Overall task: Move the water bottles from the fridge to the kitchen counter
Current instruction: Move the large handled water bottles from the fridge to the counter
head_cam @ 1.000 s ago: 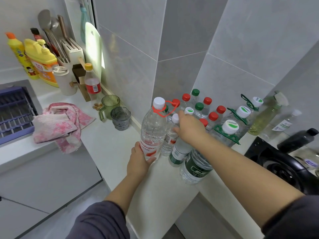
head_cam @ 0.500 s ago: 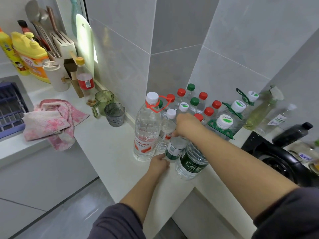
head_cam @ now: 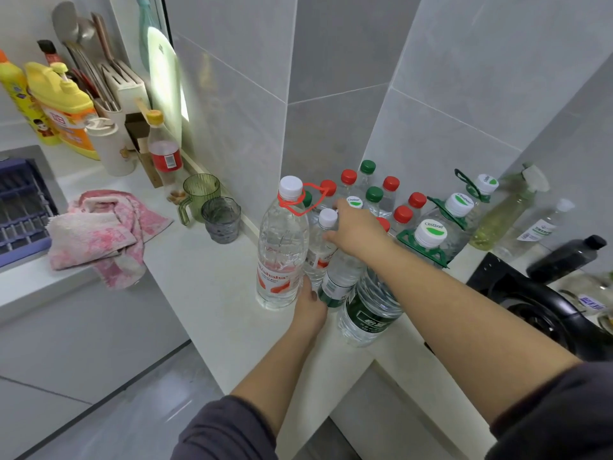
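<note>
Many water bottles stand packed in the counter (head_cam: pixel 205 293) corner. The front ones are a tall bottle with a red handle ring (head_cam: pixel 282 247), a small white-capped bottle (head_cam: pixel 326 218), a leaning green-labelled bottle (head_cam: pixel 336 280) and a big dark-green-labelled bottle (head_cam: pixel 366 315). My right hand (head_cam: pixel 356 229) grips the top of the green-labelled bottle, hiding its cap. My left hand (head_cam: pixel 310 307) holds that bottle's base, with its fingers tucked out of sight between the bottles. Red-, green- and white-capped bottles (head_cam: pixel 403 214) stand behind.
A pink towel (head_cam: pixel 99 234), a green mug (head_cam: pixel 200 195) and a grey cup (head_cam: pixel 221 219) lie to the left. Detergent jugs (head_cam: pixel 63 107) and a utensil holder stand further back. A black stove (head_cam: pixel 530 307) and a dark bottle sit right of the bottles.
My left hand let go of the tall red-ring bottle and moved right to the green-labelled bottle's base. My right hand stays on that bottle's top. The view shifted slightly.
</note>
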### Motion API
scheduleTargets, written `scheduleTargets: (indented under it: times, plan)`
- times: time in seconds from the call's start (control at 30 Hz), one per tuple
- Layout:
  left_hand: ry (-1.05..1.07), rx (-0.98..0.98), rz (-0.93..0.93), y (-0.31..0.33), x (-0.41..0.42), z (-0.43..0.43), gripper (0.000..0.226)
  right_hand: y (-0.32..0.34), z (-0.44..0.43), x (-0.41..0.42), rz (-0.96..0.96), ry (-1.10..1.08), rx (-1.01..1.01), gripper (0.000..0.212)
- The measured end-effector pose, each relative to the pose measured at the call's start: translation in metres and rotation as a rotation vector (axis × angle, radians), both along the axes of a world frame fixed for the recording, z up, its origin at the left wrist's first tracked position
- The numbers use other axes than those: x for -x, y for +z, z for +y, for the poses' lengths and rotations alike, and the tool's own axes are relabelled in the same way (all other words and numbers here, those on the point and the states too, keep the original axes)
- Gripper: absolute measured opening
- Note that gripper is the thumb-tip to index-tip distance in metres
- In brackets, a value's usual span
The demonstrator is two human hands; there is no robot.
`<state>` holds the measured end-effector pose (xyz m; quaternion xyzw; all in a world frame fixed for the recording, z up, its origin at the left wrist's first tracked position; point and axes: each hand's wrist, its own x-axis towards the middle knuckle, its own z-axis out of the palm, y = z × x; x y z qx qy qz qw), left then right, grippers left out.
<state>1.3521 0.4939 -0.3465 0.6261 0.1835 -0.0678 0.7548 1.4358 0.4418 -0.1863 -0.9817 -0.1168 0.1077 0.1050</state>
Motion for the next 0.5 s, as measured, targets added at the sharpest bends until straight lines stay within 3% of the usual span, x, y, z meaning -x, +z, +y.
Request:
scheduleTargets:
  times: [0.1, 0.3, 0.37, 0.47, 0.5]
  plan:
    - [0.003, -0.041, 0.062, 0.002, -0.005, -0.003, 0.08, -0.004, 0.001, -0.001, -0.023, 0.046, 0.027, 0.029]
    - [-0.075, -0.071, 0.085, -0.004, 0.004, 0.012, 0.075, -0.004, 0.002, 0.002, -0.029, 0.036, 0.047, 0.029]
    - [-0.078, -0.111, 0.211, -0.012, 0.011, 0.024, 0.058, -0.003, 0.002, 0.006, -0.04, 0.015, 0.048, 0.03]
    - [-0.014, -0.24, 0.288, -0.02, 0.024, 0.047, 0.009, -0.002, 0.001, 0.012, -0.134, 0.041, 0.123, 0.033]
    - [0.049, -0.279, 0.304, -0.019, 0.026, 0.055, 0.009, -0.002, 0.001, 0.015, -0.174, 0.056, 0.143, 0.034]
